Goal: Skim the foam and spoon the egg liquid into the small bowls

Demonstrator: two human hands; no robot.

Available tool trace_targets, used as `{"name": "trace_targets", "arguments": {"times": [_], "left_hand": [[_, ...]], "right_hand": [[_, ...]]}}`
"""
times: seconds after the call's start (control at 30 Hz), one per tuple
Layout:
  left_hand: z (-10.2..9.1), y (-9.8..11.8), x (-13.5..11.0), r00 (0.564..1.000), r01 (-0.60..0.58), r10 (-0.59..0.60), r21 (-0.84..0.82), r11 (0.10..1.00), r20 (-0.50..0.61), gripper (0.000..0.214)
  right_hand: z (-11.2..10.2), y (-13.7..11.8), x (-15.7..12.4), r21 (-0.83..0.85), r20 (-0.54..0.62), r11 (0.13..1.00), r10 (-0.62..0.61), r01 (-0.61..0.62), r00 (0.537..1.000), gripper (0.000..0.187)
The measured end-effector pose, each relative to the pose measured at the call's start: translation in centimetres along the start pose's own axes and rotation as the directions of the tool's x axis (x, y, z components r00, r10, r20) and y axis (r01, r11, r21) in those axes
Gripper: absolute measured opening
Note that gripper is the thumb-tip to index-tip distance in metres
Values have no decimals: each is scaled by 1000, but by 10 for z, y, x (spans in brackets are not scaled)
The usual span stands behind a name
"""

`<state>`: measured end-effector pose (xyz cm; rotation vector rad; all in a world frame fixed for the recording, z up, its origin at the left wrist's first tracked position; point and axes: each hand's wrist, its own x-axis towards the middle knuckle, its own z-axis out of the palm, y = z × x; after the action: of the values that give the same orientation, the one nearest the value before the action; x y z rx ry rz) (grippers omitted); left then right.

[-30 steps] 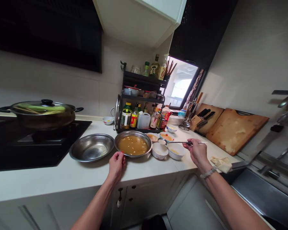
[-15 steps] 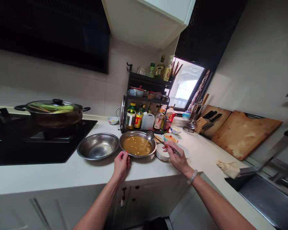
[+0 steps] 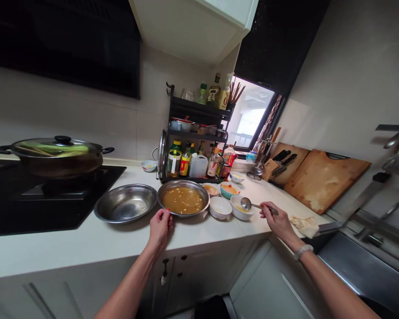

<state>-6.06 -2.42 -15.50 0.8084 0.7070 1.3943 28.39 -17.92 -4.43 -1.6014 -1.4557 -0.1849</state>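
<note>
My left hand (image 3: 160, 226) pinches the near rim of a round steel basin (image 3: 204, 208) filled with brown broth (image 3: 182, 199) and pale bits. My right hand (image 3: 276, 219) grips the handle of a ladle (image 3: 246, 203), whose bowl is over a white bowl (image 3: 242, 215) with some yellowish liquid inside. Another white bowl (image 3: 220, 214) stands between that one and the basin. Behind them are a green-rimmed bowl (image 3: 229, 189) and a small bowl (image 3: 211, 190), both holding orange-coloured contents. To the basin's left sits a second steel basin (image 3: 119, 204) with a little residue.
A lidded pot (image 3: 60, 157) rests on the black hob (image 3: 53, 199) at left. Behind the basins stands a black rack (image 3: 199, 135) with bottles and jars. Chopping boards (image 3: 327, 181), a knife block (image 3: 272, 169), a cloth (image 3: 305, 226) and the sink (image 3: 362, 270) are at right.
My right hand has carried the ladle rightward from above the broth basin to the white bowl. My left hand keeps its hold on the rim. The view has shifted slightly right.
</note>
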Motion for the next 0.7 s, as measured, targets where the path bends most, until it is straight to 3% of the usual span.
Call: {"name": "trace_targets", "arguments": {"times": [0.1, 0.2, 0.27, 0.33, 0.4, 0.47, 0.6, 0.7], "left_hand": [[0, 1, 0, 1000, 5, -5, -9, 1000, 3, 41], [0, 1, 0, 1000, 16, -16, -8, 1000, -6, 42], [0, 1, 1, 1000, 15, -15, -9, 1000, -9, 43], [0, 0, 1, 1000, 11, -11, -6, 1000, -9, 43], [0, 0, 1, 1000, 9, -9, 0, 1000, -5, 42], [0, 0, 1, 1000, 4, -4, 4, 1000, -5, 42], [0, 0, 1, 1000, 0, 0, -7, 1000, -5, 42], [0, 1, 0, 1000, 15, -15, -18, 1000, -6, 44]], "right_hand": [[-2, 4, -6, 7, 46, 999, 50, -51, 998, 29], [0, 7, -6, 73, -15, 974, 216, -214, 976, 27], [2, 12, -3, 189, -88, 920, 365, -345, 927, 23], [5, 18, 0, 386, -151, 817, 514, -429, 844, 18], [8, 23, 3, 551, -184, 709, 618, -440, 765, 14], [10, 25, 5, 639, -195, 642, 668, -423, 718, 12], [8, 21, 9, 736, -190, 560, 710, -380, 678, 11], [4, 16, 12, 760, -211, 547, 718, -350, 664, 12]]}}
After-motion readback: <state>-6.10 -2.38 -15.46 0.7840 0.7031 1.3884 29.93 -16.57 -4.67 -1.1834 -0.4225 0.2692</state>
